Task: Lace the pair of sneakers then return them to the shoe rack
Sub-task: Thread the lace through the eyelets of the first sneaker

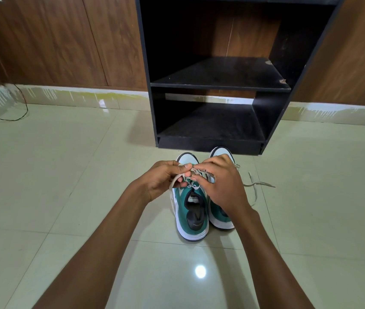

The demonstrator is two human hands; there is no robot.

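while the two sneakers sit by the shoe rack, the left hand and right hand both pinch the lace tight.

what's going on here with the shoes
A person is lacing a pair of sneakers on the tiled floor in front of a black rack. The left hand and right hand both pinch the lace over the left sneaker, working it near the upper eyelets. The right sneaker sits beside it, partly hidden by the right hand, with a loose lace trailing on the floor. No shoes are on the rack's visible shelves yet.
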